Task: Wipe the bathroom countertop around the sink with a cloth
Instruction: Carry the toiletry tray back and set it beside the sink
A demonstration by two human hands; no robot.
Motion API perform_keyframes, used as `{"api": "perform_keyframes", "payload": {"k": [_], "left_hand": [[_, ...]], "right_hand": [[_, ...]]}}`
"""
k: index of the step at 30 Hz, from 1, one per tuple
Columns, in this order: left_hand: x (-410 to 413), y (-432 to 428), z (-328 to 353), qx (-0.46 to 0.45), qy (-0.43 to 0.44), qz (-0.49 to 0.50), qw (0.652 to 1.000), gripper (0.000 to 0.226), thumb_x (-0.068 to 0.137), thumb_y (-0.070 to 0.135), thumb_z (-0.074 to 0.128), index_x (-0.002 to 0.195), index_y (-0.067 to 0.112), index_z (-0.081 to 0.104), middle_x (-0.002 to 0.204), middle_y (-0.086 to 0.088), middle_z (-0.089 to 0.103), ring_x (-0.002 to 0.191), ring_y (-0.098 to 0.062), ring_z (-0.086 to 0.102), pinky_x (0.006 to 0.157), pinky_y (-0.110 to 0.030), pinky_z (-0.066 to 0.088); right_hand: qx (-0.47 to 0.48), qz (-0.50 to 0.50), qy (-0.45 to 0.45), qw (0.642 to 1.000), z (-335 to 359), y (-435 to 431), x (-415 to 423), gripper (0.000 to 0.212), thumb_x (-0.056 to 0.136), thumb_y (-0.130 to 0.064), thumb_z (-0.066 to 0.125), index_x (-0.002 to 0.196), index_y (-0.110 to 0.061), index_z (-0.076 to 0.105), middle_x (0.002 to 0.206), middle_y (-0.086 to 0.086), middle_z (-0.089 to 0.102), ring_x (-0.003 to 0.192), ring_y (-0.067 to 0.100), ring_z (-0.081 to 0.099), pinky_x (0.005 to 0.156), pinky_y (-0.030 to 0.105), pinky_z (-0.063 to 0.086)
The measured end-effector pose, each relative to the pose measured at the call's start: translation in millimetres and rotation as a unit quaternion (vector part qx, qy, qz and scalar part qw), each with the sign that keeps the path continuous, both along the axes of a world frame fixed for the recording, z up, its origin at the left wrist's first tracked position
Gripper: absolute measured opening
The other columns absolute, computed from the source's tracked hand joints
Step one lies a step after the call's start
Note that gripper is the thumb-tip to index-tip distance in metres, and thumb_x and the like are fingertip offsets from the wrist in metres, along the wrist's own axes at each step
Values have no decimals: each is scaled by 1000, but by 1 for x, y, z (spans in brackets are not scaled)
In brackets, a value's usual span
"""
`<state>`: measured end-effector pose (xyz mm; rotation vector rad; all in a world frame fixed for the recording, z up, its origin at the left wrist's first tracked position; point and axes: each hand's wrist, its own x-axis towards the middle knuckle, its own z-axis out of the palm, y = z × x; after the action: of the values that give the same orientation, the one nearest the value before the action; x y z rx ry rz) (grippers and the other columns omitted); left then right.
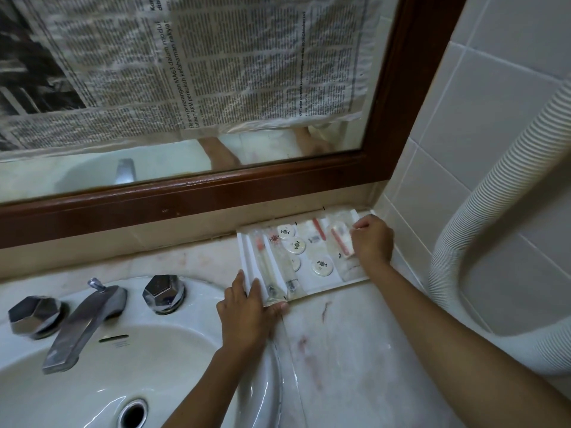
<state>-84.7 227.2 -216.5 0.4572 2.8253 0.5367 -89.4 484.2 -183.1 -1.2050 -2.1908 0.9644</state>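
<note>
Clearing step, by the look of it, not wiping yet: both hands on the white tray at the far right of the counter, tucked against the mirror frame and the tiled wall.

Left hand closed round the tray's near-left corner, thumb along the near edge, fingers over the rim. Right hand curled over the far-right end, on the rim or on a sachet there; cannot tell which.

No cloth in view anywhere, so not to be placed.

Tray loaded with loose toiletries: round caps, wrapped sticks, flat packets. Next move probably a level lift or slide of the tray off the counter, kept flat so nothing rolls out, then a cloth fetched.

Reddish smears on the marble just near of the tray and along the right side of the sink; likely the first patch to wipe.

In the way: the tray itself over the far corner; the tap and two knobs on the sink's far rim, needing to be worked round; a ribbed white hose hanging at the right, close to the counter edge. Newspaper over the mirror, clear of the work.
</note>
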Motion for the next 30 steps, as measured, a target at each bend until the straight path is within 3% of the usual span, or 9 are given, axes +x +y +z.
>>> {"api": "perform_keyframes", "payload": {"k": [2, 6, 11, 15, 20, 23, 27, 30], "left_hand": [[0, 3, 0, -4, 1, 1, 1000, 70, 87, 64, 49, 141, 21, 37, 161, -10, 7, 142, -30, 15, 108, -42, 18], [-1, 10, 1, -16, 6, 14, 1000, 68, 87, 64, 49, 135, 17, 42, 160, -15, 10, 141, -34, 17, 110, -43, 18], [-2, 18, 2, -48, 9, 9, 999, 70, 89, 62, 47, 138, 13, 39, 159, -18, 8, 139, -37, 21, 109, -43, 22], [-2, 19, 4, -35, 3, 9, 999, 67, 89, 61, 49, 136, 14, 40, 160, -16, 6, 139, -36, 22, 110, -43, 22], [13, 0, 8, 14, 8, 10, 1000, 74, 89, 61, 48, 148, 23, 27, 162, -7, 1, 141, -32, 16, 110, -42, 20], [37, -28, 16, 102, 29, 35, 994, 63, 89, 51, 55, 145, 28, 36, 161, -1, 10, 140, -26, 20, 108, -37, 22], [85, -97, 22, 217, 3, 96, 971, 49, 88, 35, 63, 135, 26, 50, 150, 6, 31, 136, -18, 31, 108, -30, 26], [130, -173, 21, 289, -3, 152, 945, 38, 87, 27, 66, 124, 28, 57, 135, 11, 46, 119, -9, 50, 99, -25, 42]], "right_hand": [[-11, -22, -33, 999, 0, 14, 11, 21, 81, -1, 54, 86, -12, 71, 97, 12, 71, 94, 33, 64, 76, 29, 47], [91, -28, -128, 987, -16, 13, 34, 23, 80, -20, 68, 102, -11, 70, 109, 16, 60, 107, 37, 49, 91, 38, 38], [86, 9, -185, 979, -25, -5, 45, 45, 92, -38, 50, 123, -6, 58, 126, 17, 54, 118, 37, 45, 96, 43, 37], [59, 22, -177, 982, -28, -10, 42, 55, 93, -43, 48, 131, -4, 50, 133, 18, 52, 122, 35, 47, 98, 44, 37], [113, 28, -163, 980, -20, -34, 58, 57, 90, -36, 53, 135, -2, 43, 146, 18, 40, 133, 34, 36, 106, 47, 30], [100, 61, -103, 988, -9, -76, 78, 48, 88, -27, 58, 130, -5, 51, 141, 15, 47, 133, 32, 37, 107, 46, 30], [57, 121, -44, 990, 3, -166, 117, 29, 84, -17, 62, 110, -7, 63, 115, 12, 65, 119, 31, 49, 100, 44, 38], [44, 192, -19, 980, 7, -247, 149, 21, 81, -12, 64, 102, -9, 67, 107, 9, 68, 112, 30, 53, 95, 40, 41]]}}
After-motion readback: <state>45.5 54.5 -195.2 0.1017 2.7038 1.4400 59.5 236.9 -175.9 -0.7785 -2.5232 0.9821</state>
